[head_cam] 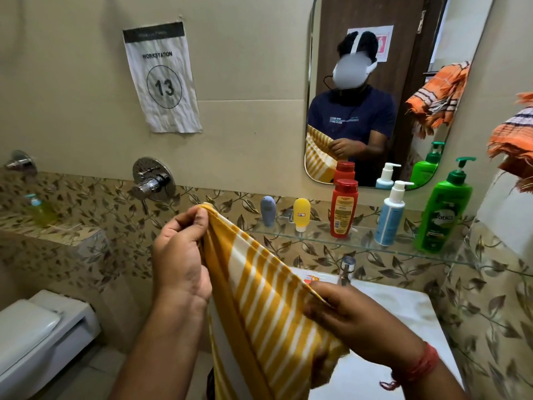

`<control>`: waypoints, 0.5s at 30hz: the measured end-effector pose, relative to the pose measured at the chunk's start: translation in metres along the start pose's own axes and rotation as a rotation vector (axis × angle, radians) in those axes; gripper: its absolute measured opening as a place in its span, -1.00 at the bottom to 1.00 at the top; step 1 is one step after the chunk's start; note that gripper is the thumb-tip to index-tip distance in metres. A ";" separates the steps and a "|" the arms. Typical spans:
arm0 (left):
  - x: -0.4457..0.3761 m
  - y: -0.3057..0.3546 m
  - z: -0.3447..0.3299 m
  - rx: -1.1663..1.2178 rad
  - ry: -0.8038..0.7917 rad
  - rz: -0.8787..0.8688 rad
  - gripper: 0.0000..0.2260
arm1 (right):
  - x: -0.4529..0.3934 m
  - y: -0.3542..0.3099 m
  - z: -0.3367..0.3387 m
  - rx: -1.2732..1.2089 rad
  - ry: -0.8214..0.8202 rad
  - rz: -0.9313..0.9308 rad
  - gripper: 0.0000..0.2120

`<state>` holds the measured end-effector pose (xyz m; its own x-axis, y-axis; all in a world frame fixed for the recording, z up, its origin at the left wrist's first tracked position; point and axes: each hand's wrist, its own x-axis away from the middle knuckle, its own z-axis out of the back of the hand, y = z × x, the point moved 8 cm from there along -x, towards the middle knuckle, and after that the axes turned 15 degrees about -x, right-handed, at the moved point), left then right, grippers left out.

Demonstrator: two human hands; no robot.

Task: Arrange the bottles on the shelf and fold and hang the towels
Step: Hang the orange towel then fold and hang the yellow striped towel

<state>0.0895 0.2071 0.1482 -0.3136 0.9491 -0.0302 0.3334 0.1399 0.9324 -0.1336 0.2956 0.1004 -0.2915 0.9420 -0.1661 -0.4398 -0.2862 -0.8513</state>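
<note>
Nearest the camera, at about 6 o'clock in the view, a yellow-and-white striped towel (pixel 259 298) hangs stretched between two hands. The left hand (pixel 180 261), at 9 o'clock from the towel's middle, pinches the upper corner between thumb and fingertips, holding it high. The right hand (pixel 343 316), at 3 o'clock and lower, grips the opposite edge with curled fingers; a red thread band (pixel 418 368) circles that wrist. The cloth falls in folds below both hands, out of the bottom of the frame.

Behind the right hand lies a white sink (pixel 403 307) with a chrome tap (pixel 346 268) at its back edge. At 8 o'clock stands a white toilet (pixel 37 333).

Farther back, at 2 o'clock, a glass shelf (pixel 317 236) carries five bottles in a row, left to right: a grey-blue tube (pixel 268 210), a yellow tube (pixel 301 214), a red bottle (pixel 343 209), a white-and-blue pump bottle (pixel 390 215) and a green pump bottle (pixel 444 209).

Above the shelf hangs a mirror (pixel 403 39). At 3 o'clock an orange striped towel (pixel 516 140) hangs at the frame's edge. At 11 o'clock a paper sign (pixel 161 79) reading "WORKSTATION 13" is stuck on the wall.
</note>
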 end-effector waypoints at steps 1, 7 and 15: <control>-0.002 0.000 0.003 0.004 0.016 -0.008 -0.89 | 0.001 0.007 0.003 0.075 -0.006 -0.023 -0.87; -0.009 -0.005 0.013 0.002 0.092 -0.026 -0.88 | 0.004 0.012 0.021 0.225 0.177 -0.039 -0.76; -0.029 -0.002 0.034 -0.003 0.224 -0.081 -0.90 | 0.010 0.000 0.007 0.107 -0.014 0.007 -0.76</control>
<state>0.1287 0.1891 0.1350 -0.5286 0.8485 -0.0252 0.2963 0.2123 0.9312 -0.1430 0.3034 0.1022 -0.3066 0.9375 -0.1644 -0.5256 -0.3108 -0.7919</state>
